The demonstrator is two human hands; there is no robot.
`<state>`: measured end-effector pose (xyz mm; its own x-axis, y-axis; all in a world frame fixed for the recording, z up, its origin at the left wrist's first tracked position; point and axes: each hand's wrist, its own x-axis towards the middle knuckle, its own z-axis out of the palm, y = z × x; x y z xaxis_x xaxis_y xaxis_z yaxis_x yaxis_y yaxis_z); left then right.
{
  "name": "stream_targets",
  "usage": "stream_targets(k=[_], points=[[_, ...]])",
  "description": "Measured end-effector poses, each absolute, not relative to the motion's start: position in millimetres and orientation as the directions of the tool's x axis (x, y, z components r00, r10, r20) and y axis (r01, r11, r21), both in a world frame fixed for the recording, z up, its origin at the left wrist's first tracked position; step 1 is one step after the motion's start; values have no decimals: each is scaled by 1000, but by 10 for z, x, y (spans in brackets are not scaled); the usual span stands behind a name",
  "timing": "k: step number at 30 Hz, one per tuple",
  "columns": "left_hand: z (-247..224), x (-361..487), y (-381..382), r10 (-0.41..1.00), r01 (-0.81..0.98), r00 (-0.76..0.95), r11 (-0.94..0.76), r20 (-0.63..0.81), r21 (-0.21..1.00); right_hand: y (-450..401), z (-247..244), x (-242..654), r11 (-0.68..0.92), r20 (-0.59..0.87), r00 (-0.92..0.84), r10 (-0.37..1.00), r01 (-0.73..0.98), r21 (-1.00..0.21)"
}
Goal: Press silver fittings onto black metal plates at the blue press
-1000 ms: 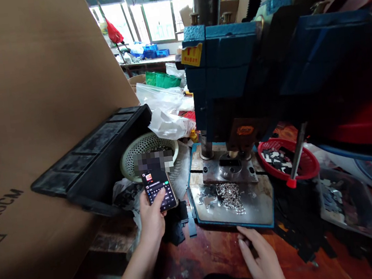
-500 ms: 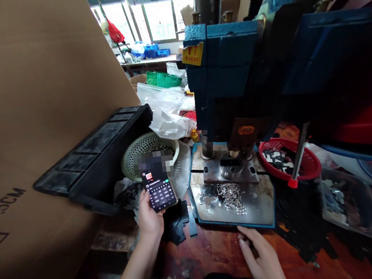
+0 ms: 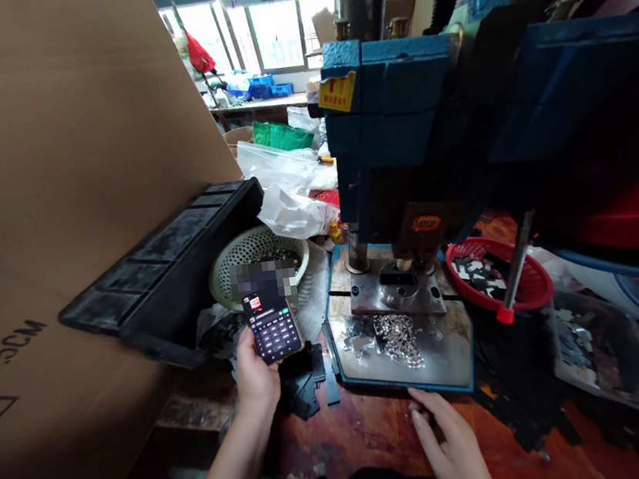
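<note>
A lit phone (image 3: pixel 275 333) is held in my left hand (image 3: pixel 256 375), its screen showing a keypad. My right hand (image 3: pixel 449 435) lies at the front edge of the press plate (image 3: pixel 371 375), fingers loosely bent and apart, with nothing visible in it. Small shiny metal parts (image 3: pixel 399 341) form a pile on that plate, beside a few flat metal pieces (image 3: pixel 357 340). Behind the pile stands a metal die block (image 3: pixel 399 292) under the blue press (image 3: pixel 390 106).
Left of the press are a pale green colander (image 3: pixel 222 271) and a black crate (image 3: pixel 154 267) against a large cardboard box (image 3: pixel 62 131). On the right are a red basket (image 3: pixel 538 290), a clear bin (image 3: pixel 608 367) and a red-tipped lever (image 3: pixel 515 266). Black flat pieces (image 3: pixel 303 393) lie near my left hand.
The view has shifted very slightly. Both hands keep nearly the same place, and the phone is still in my left hand.
</note>
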<state>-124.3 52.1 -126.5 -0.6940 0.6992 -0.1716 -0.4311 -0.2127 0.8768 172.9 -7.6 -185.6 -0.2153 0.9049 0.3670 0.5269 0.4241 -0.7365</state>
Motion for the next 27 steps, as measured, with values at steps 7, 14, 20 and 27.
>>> stream_targets(k=[7, 14, 20, 27], points=[[-1304, -1259, 531, 677, -438, -709, -207, -195, 875, -77, -1852, 1725, 429, 374, -214, 902, 524, -736], [-1272, -1233, 525, 647, -399, -731, -148, -216, 905, -73, -1841, 1721, 423, 370, -209, 905, 523, -740], [-1269, -1225, 517, 642, -383, -736, -136, -214, 914, -75, -1846, 1726, 417, 363, -207, 908, 511, -752], [-1326, -1258, 492, 664, -367, -731, -190, -156, 910, -51, -1723, 1624, 458, 387, -246, 889, 451, -766]])
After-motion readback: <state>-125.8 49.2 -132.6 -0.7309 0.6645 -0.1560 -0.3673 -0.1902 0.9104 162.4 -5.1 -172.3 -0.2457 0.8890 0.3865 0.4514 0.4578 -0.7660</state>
